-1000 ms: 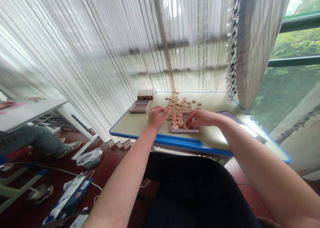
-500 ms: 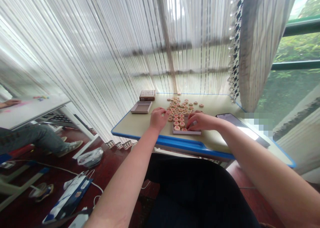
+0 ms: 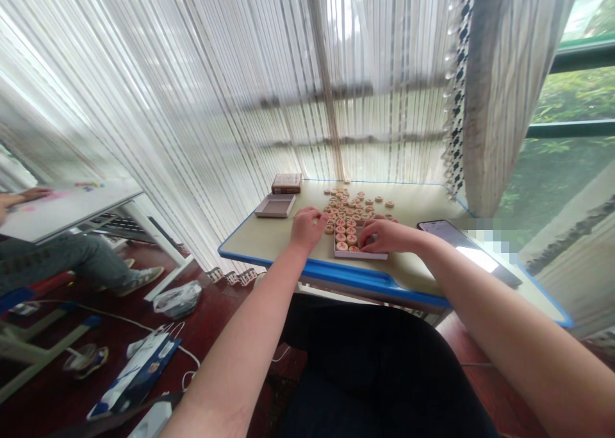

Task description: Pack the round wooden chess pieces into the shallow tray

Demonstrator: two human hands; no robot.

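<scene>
Partly filled, box (image 3: 361,255) by table's front edge (image 3: 336,272); loose discs (image 3: 360,205) beyond; right hand (image 3: 383,235) inside, left hand (image 3: 308,227) beside, grips unclear.

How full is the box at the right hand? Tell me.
Partly full: round pieces line the left of the box; bare bottom shows between them and the right hand.

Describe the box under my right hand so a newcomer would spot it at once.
Find the pale, blue-edged table before the string curtain. Near its front edge is a shallow open box, the right hand over its right side. Unlike the similar tray farther left, this one holds round pieces marked in red.
</scene>
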